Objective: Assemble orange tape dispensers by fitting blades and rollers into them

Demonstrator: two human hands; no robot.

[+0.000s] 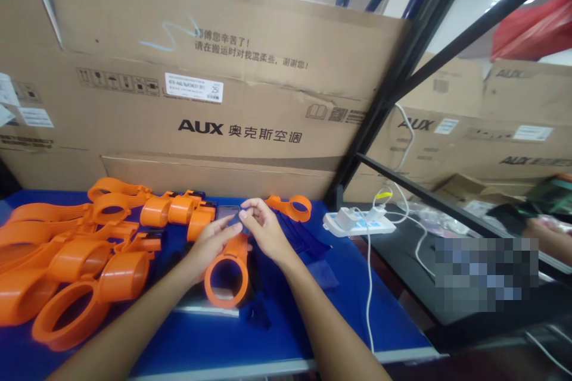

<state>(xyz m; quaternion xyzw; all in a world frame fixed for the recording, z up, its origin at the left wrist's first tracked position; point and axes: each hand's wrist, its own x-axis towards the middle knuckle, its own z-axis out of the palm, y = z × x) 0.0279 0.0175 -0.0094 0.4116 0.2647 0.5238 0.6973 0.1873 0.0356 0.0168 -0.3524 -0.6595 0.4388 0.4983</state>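
An orange plastic part with a round ring end (208,289) lies between my two hands, its ring toward me and its narrow end up at my fingers. My left hand (213,243) is closed at the left of that narrow end, thumb stretched along it. From the right, my right hand (264,231) pinches with thumb and fingertips at a small dark blue piece (239,221) at the same end. The fingers partly hide how the piece sits against the orange part. Beyond the hands lies a phone-like flat object (227,211).
Several orange ring parts (123,277) crowd the blue tabletop's left side; another orange part (298,208) lies behind my right hand. Dark blue sheets (308,241) lie to the right. A white power strip (357,223) with cables, a black rack post and AUX cartons (250,101) border the table.
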